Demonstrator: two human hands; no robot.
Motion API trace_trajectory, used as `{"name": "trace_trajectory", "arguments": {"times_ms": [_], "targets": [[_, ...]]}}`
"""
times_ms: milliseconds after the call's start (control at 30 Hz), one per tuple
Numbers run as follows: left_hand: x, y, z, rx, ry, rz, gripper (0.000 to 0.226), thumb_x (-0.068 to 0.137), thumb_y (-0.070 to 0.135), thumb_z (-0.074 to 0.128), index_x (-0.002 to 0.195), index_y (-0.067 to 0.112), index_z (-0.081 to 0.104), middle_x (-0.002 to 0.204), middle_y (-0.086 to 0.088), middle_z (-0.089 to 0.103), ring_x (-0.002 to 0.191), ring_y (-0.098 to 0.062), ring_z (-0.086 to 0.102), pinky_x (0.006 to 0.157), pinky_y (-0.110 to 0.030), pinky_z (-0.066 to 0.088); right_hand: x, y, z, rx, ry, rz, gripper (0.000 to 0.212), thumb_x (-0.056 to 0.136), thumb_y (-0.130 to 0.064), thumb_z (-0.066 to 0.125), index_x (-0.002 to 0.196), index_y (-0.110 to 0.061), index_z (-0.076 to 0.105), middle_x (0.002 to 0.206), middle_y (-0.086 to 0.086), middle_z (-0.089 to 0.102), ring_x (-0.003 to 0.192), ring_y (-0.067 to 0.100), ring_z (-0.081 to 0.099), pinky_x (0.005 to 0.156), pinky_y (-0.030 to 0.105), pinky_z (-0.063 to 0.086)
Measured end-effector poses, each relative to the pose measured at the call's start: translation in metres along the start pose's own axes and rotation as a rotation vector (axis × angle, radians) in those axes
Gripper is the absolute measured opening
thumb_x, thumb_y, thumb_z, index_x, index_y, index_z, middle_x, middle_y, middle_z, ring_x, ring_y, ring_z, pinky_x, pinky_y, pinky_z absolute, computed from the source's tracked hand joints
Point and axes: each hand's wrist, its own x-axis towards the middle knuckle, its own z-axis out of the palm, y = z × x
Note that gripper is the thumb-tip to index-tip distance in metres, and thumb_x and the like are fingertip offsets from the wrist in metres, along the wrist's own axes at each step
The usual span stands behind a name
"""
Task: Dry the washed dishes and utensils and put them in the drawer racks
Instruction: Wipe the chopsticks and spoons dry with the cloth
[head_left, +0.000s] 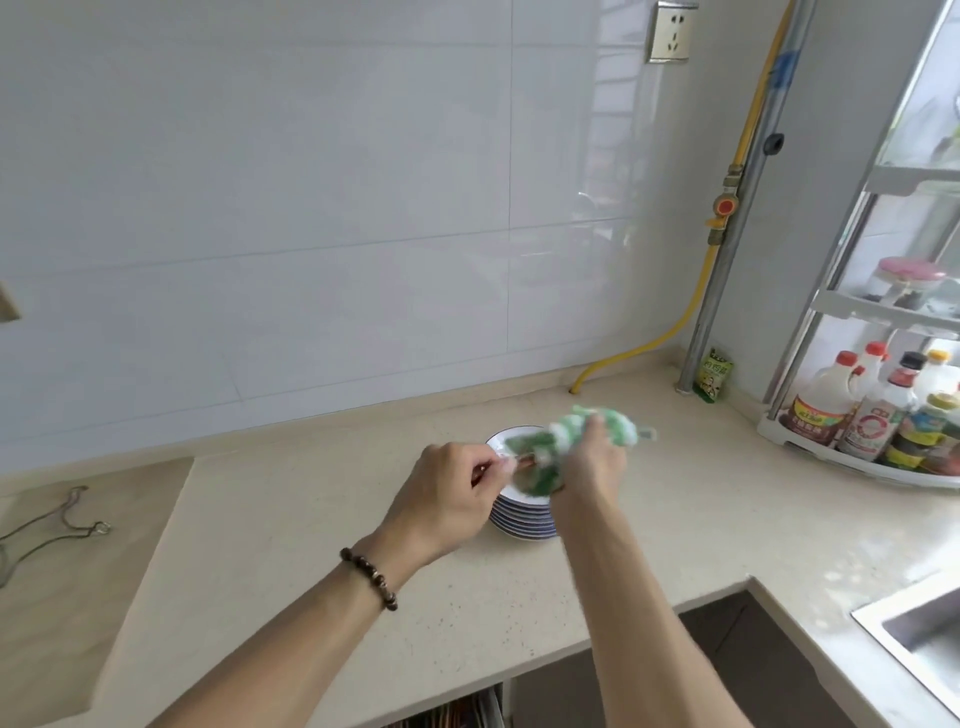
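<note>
Above a stack of blue-rimmed plates (519, 522) on the counter, my left hand (447, 499) pinches the end of a thin brown utensil (511, 461), blurred, possibly chopsticks. My right hand (592, 460) grips a green and white cloth (587, 423) wrapped around the utensil's other end. A pale tip (647, 434) sticks out of the cloth on the right. Both hands hover just over the plate stack.
A corner shelf of sauce bottles (872, 415) stands at the right. The sink edge (904, 618) is at the lower right. A wire rack (57, 525) lies on the lower counter at left. An open drawer rack (457, 712) shows below the counter edge. A yellow gas hose (691, 306) runs along the wall.
</note>
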Motion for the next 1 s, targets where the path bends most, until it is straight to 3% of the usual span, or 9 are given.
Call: {"name": "trace_trajectory", "arguments": {"times_ms": [100,200,267,400,467,600,733,867,1000], "targets": [[-0.004,-0.009,-0.013,-0.017,0.031,0.04,0.043,0.1,0.029,0.059,0.063,0.008,0.058,0.051,-0.001,0.05,0.046,-0.012,0.038,0.047,-0.023,0.027,-0.031,0.01,0.015,-0.054,-0.118,-0.007,0.031,0.104,-0.032,0.052,0.083,-0.009,0.058,0.071,0.006,0.063,0.063,0.022,0.061,0.068,0.037,0.052],[-0.019,-0.024,-0.037,-0.039,-0.008,0.06,0.041,0.101,0.024,0.057,0.069,0.0,0.062,0.052,-0.001,0.043,0.047,-0.011,0.036,0.047,-0.021,0.022,-0.016,-0.024,0.011,0.012,0.086,-0.041,0.024,0.105,-0.031,0.049,0.106,-0.007,0.05,0.091,0.01,0.06,0.083,0.026,0.061,0.084,0.043,0.054],[-0.022,-0.024,-0.04,-0.062,0.009,0.056,0.043,0.101,0.023,0.056,0.065,-0.001,0.059,0.05,0.0,0.041,0.045,-0.011,0.034,0.046,-0.023,0.023,-0.028,-0.025,0.016,-0.016,0.118,-0.057,0.027,0.107,-0.034,0.045,0.102,-0.007,0.046,0.094,0.009,0.058,0.08,0.024,0.059,0.082,0.04,0.052],[-0.014,-0.019,-0.037,-0.093,0.108,0.036,0.053,0.101,0.023,0.056,0.05,0.016,0.043,0.045,0.005,0.043,0.044,-0.014,0.041,0.045,-0.023,0.025,-0.07,0.008,0.043,-0.23,-0.066,-0.122,0.039,0.106,-0.036,0.043,0.076,-0.012,0.051,0.074,0.005,0.057,0.061,0.017,0.054,0.056,0.026,0.045],[-0.018,-0.029,-0.052,-0.101,0.07,0.047,0.05,0.102,0.024,0.055,0.054,0.007,0.051,0.047,0.005,0.041,0.044,-0.013,0.041,0.045,-0.022,0.024,-0.062,-0.003,0.044,-0.236,-0.004,-0.167,0.04,0.107,-0.035,0.044,0.073,-0.014,0.048,0.076,0.007,0.056,0.06,0.017,0.052,0.05,0.023,0.044],[-0.023,-0.028,-0.066,-0.069,0.088,0.084,0.048,0.101,0.023,0.054,0.058,0.003,0.054,0.047,0.005,0.041,0.041,-0.011,0.033,0.044,-0.019,0.023,-0.063,-0.01,0.048,-0.253,0.056,-0.214,0.044,0.107,-0.038,0.041,0.071,-0.014,0.048,0.074,0.003,0.054,0.067,0.022,0.052,0.057,0.025,0.043],[-0.016,-0.026,-0.065,-0.06,0.18,0.103,0.052,0.101,0.02,0.054,0.051,0.018,0.043,0.043,0.008,0.039,0.037,-0.01,0.034,0.041,-0.017,0.024,-0.083,0.011,0.063,-0.393,-0.138,-0.293,0.043,0.107,-0.034,0.042,0.072,-0.011,0.05,0.063,0.003,0.052,0.052,0.017,0.051,0.036,0.015,0.037],[-0.023,-0.038,-0.078,-0.018,0.142,0.147,0.049,0.101,0.023,0.053,0.055,0.007,0.046,0.046,0.004,0.036,0.042,-0.013,0.031,0.043,-0.023,0.021,-0.07,-0.012,0.057,-0.257,0.006,-0.251,0.041,0.106,-0.038,0.044,0.074,-0.014,0.049,0.077,0.006,0.058,0.065,0.02,0.055,0.052,0.024,0.044],[-0.017,-0.037,-0.075,-0.034,0.182,0.147,0.055,0.101,0.022,0.053,0.05,0.017,0.034,0.043,0.007,0.031,0.041,-0.013,0.028,0.044,-0.023,0.019,-0.094,0.012,0.062,-0.422,-0.126,-0.288,0.046,0.108,-0.035,0.039,0.07,-0.011,0.046,0.066,0.005,0.049,0.05,0.018,0.049,0.032,0.016,0.033]]}}
